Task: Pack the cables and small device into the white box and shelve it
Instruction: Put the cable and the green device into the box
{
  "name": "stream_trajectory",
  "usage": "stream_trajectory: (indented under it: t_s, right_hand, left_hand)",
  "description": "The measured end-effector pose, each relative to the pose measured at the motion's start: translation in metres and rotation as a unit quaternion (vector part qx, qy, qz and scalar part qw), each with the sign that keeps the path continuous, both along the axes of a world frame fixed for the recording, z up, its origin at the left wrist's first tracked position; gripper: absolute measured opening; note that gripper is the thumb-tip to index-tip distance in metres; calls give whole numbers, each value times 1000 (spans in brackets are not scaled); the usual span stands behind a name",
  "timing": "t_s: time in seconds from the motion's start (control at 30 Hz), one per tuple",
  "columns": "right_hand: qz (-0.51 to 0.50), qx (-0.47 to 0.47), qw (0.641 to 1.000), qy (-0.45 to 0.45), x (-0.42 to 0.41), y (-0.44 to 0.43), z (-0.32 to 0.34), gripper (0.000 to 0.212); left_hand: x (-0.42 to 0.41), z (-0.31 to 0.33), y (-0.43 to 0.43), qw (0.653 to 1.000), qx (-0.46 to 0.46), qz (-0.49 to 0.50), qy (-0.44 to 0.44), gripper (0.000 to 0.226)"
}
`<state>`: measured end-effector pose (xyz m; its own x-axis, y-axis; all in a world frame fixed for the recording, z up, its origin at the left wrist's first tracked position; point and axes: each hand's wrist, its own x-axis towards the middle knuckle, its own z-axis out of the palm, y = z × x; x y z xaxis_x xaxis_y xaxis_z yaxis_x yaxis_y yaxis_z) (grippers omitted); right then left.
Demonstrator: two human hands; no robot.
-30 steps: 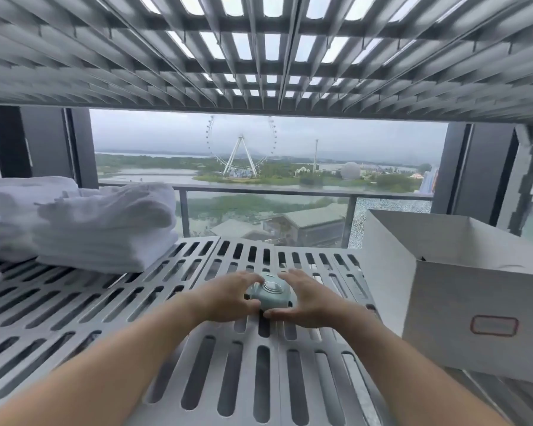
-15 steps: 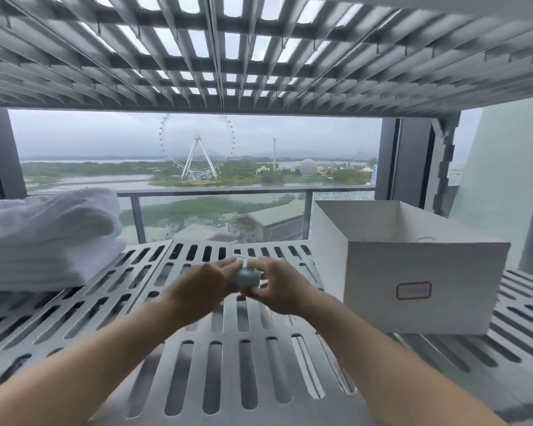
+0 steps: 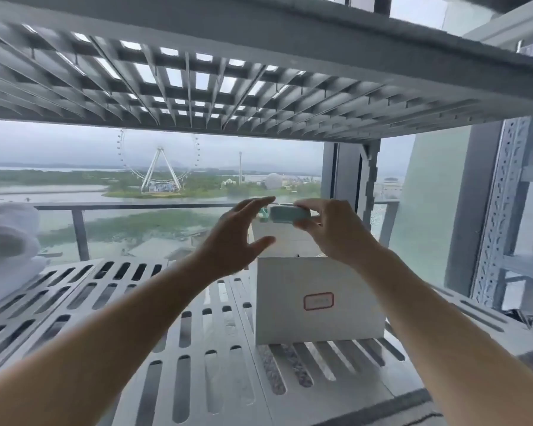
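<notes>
A small pale teal round device [image 3: 289, 214] is pinched between the thumb and fingers of my right hand [image 3: 333, 230], raised above the open top of the white box [image 3: 317, 302]. The box stands on the slotted metal shelf [image 3: 179, 333] and shows a red-outlined label on its front. My left hand [image 3: 234, 238] hovers just left of the device with fingers spread, not touching it. No cables are visible; the inside of the box is hidden from this angle.
Folded white towels [image 3: 6, 250] lie at the shelf's left end. Another slatted shelf [image 3: 228, 87] hangs low overhead. A perforated metal upright [image 3: 499, 210] stands to the right. Behind the shelf are a window and a balcony railing.
Both hands lifted the device off the shelf and carried it right, over the box. My left hand has let go and opened; only the right hand holds it now.
</notes>
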<state>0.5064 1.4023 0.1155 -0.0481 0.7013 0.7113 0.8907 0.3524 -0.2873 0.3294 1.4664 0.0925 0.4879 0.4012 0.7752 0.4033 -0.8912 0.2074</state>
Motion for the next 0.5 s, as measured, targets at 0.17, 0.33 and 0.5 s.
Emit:
stream_trajectory:
  t_s: [0.17,0.33,0.5]
  right_hand:
    - [-47,-61,997,-5,52,3,-19,19]
    - [-40,-77,996,1,74,12,-20,19]
    - [-29,-98,995,10,89,24,-14,21]
  left_hand:
    - [56,-6,2,993,-106,38,47,43]
    - [79,-1,10,984,-145,55,90,38]
    - [86,12,26,973,-168,59,149,49]
